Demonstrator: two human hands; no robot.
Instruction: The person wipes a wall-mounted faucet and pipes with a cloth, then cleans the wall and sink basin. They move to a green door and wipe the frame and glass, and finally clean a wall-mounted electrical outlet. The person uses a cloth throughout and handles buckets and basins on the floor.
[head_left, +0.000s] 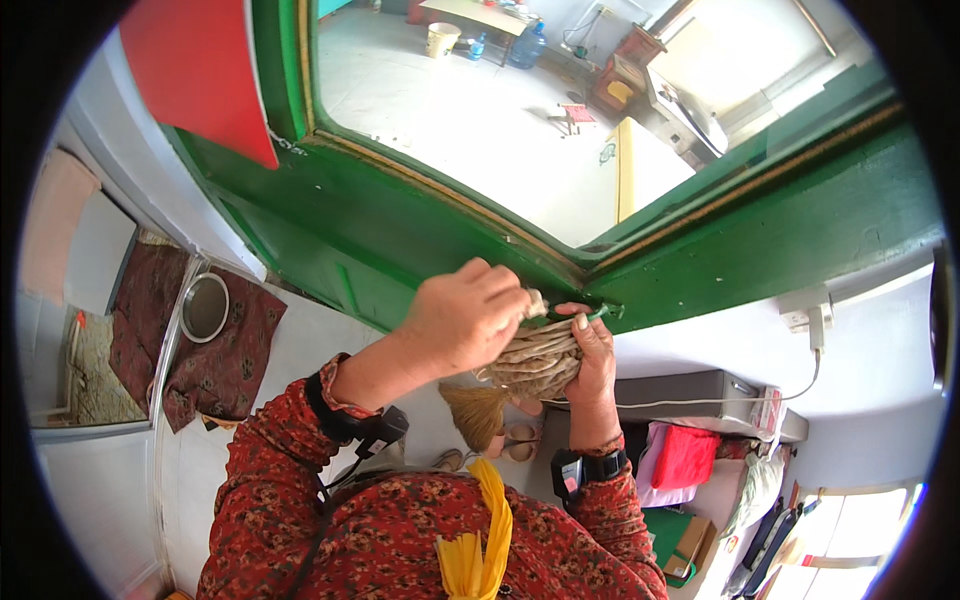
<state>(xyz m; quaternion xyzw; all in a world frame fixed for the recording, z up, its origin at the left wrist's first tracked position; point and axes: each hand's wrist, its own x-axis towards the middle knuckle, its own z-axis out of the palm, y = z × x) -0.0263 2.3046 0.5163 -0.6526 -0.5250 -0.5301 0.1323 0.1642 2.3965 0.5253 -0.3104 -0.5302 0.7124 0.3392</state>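
My right hand (591, 356) grips the side of a bundle of beige, cord-like strands (536, 364). Its thumb lies along the near edge, and a fingertip reaches up by a green metal latch or hook (609, 310) on the door frame. My left hand (469, 315) is curled over the bundle's upper left. A pale, knotted-looking end (535, 303) pokes out beyond its fingers. The bundle is right in front of a green-painted door or window frame (360, 217). My left fingers hide part of the strands, so I cannot tell how they are fastened.
Glass (465, 150) in the frame shows a bright room beyond. Below my hands are a straw broom (474, 412) and shoes (520, 441). A plugged cable (816, 352) runs along the right wall. Left stands a metal basin (205, 307) on patterned cloth (225, 360).
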